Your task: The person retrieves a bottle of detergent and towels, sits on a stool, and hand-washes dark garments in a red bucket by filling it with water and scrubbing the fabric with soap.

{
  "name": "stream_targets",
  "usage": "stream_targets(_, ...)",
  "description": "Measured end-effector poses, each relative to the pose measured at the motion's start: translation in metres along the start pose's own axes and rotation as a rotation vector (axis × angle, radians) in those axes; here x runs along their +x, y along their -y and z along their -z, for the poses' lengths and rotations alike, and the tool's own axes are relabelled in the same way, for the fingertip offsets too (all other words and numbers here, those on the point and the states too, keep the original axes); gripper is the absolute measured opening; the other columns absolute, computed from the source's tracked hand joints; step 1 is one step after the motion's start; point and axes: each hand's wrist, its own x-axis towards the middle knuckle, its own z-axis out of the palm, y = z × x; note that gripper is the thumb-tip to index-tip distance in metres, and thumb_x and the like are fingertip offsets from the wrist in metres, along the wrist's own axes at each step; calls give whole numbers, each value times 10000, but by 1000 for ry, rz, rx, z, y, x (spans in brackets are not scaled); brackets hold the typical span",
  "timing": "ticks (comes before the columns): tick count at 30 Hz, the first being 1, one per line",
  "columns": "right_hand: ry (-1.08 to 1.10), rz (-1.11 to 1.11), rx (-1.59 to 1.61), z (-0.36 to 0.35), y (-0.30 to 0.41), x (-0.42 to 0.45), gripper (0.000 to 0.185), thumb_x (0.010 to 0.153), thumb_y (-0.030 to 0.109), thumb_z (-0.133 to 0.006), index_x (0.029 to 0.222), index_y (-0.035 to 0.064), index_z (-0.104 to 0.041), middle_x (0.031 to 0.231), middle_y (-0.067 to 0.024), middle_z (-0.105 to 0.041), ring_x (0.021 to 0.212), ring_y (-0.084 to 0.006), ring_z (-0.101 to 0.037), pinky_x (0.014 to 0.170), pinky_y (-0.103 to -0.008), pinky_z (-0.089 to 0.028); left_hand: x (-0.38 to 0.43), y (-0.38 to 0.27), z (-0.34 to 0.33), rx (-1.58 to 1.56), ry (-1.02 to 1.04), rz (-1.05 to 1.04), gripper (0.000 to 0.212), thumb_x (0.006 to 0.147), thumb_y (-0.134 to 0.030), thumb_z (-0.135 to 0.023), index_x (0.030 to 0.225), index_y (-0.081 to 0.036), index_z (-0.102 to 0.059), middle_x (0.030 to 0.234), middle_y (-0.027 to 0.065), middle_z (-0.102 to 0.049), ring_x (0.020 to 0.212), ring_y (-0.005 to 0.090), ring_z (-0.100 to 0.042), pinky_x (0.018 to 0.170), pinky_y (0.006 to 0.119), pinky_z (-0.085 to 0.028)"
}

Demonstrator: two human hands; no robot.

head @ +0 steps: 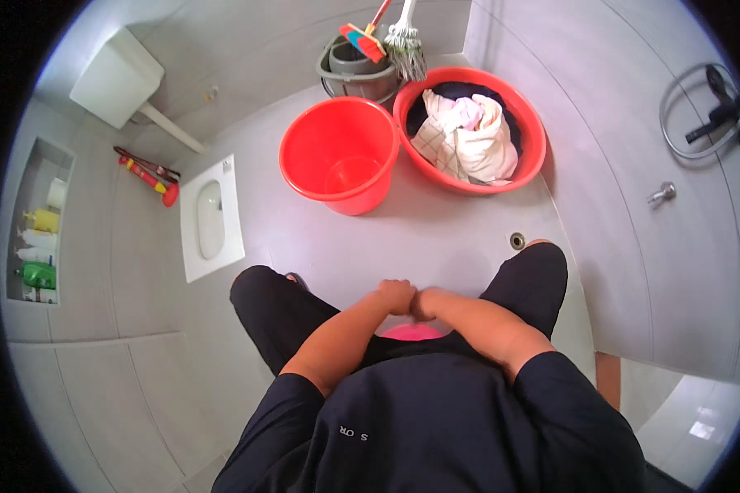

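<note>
My left hand and my right hand meet between my knees; which fingers are bent is hard to tell, and nothing shows between them. Just below them a pink plastic object, perhaps a stool or basin, shows in part in front of my waist. Ahead on the floor stands a red plastic bucket with no contents visible. Right beside it, a wide red tub holds cream checked cloth with a pink piece on top and dark cloth around it.
Behind the red bucket stand a grey mop bucket, a brush and a mop. A squat toilet lies at left, below a cistern. Bottles fill a wall niche. A floor drain is near my knee.
</note>
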Motion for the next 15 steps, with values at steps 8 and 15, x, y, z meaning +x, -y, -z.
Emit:
stream_targets(8,-361,-205,220,83,0,-62,445,832,401,-704,1020,-2,-699,996,-199,-707,939,-378,-667,828,-469,-531,-95,83,110,-414,-401,143,678,833,-516,-688,1371,-127,-553,1138,171,-683,1003,317,-665,897,412,-510)
stream_targets(15,-389,-305,426,67,-13,-29,431,843,378,-680,1104,35,-694,1197,-181,-658,1126,-341,-616,956,-444,-497,-121,123,130,-1259,-677,427,780,884,-434,-697,1495,-67,-380,1036,109,-651,872,219,-637,706,367,-560)
